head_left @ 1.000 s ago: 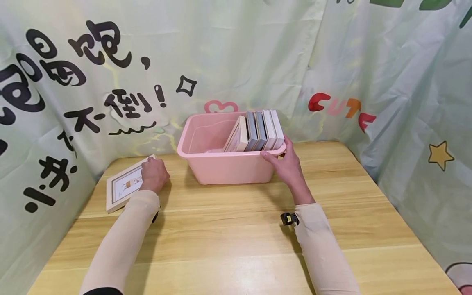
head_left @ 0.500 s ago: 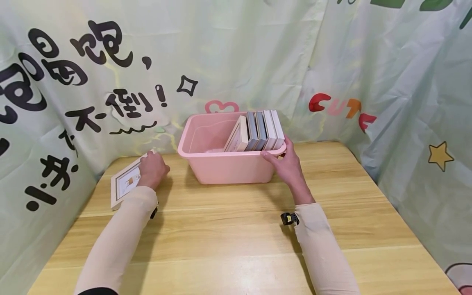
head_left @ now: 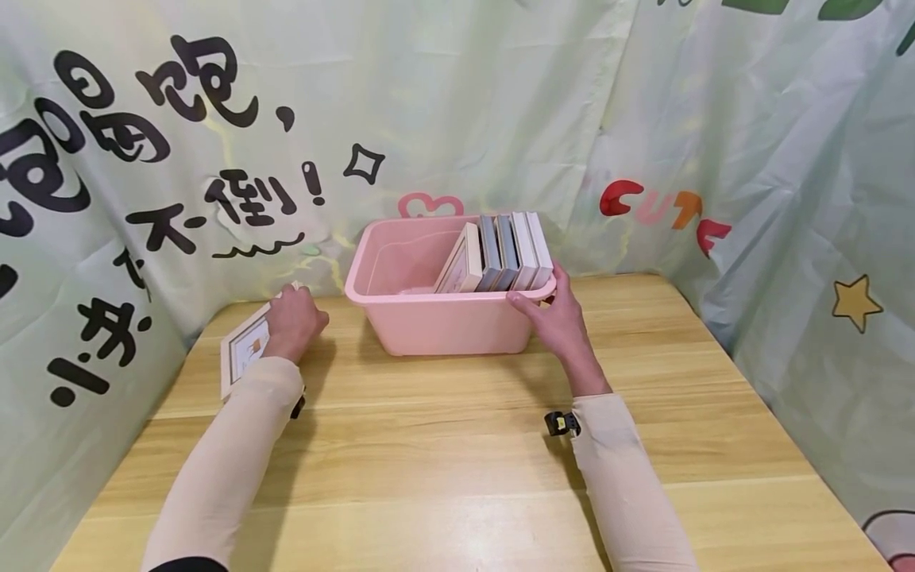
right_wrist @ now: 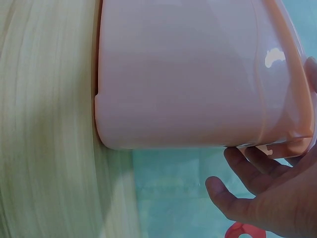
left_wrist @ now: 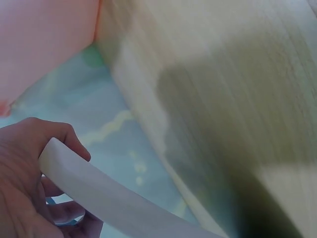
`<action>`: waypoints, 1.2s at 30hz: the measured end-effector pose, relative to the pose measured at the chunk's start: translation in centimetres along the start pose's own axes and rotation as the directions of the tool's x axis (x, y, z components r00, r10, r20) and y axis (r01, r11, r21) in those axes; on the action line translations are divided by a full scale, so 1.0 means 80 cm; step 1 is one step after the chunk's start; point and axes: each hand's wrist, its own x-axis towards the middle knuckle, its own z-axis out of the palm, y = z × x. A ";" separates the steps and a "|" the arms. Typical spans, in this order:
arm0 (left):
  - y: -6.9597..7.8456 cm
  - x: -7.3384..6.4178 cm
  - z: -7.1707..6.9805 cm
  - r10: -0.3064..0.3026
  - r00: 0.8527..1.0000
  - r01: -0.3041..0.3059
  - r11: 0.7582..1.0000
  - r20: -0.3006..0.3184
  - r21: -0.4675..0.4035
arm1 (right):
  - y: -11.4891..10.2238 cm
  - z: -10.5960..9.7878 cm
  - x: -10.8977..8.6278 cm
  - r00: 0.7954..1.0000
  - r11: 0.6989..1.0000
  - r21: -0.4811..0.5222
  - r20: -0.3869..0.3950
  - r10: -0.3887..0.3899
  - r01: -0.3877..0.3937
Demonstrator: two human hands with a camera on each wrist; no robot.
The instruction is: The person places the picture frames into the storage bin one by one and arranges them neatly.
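Observation:
My left hand [head_left: 293, 324] grips the far right edge of a light-framed picture frame [head_left: 241, 356] at the table's left; the hand covers part of its picture. In the left wrist view, thumb and fingers pinch the pale edge of that picture frame [left_wrist: 114, 198] from both sides. A pink plastic bin [head_left: 450, 330] stands at the back centre. My right hand [head_left: 556, 322] holds its front right corner, thumb at the front rim. From the right wrist, fingers [right_wrist: 242, 166] curl under the bin's rim. Inside, several picture frames stand in a row: cream [head_left: 470, 262], grey-blue [head_left: 509, 250] and white [head_left: 539, 254].
The wooden table [head_left: 443, 461] reaches back to a printed cloth curtain [head_left: 486, 111], which also closes off both sides. The left part of the bin's inside [head_left: 393, 262] shows bare pink wall. Black cameras sit on both wrists.
My left hand has moved slightly back, drawing the picture frame right and away from me, and it now looks more steeply tilted. The right hand and the bin hold their places.

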 end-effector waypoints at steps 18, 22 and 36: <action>0.003 0.007 -0.034 -0.019 0.999 0.018 1.000 -0.048 -0.022 | 0.001 0.000 0.001 1.000 1.000 -0.008 -0.002 -0.010 0.010; 0.002 0.008 -0.040 -0.017 0.996 0.015 0.999 -0.087 -0.028 | 0.002 0.001 0.001 1.000 1.000 -0.009 0.000 -0.020 0.020; -0.003 0.007 -0.058 -0.051 0.992 0.040 0.994 -0.115 -0.098 | 0.000 -0.001 0.000 1.000 1.000 -0.009 0.000 -0.019 0.019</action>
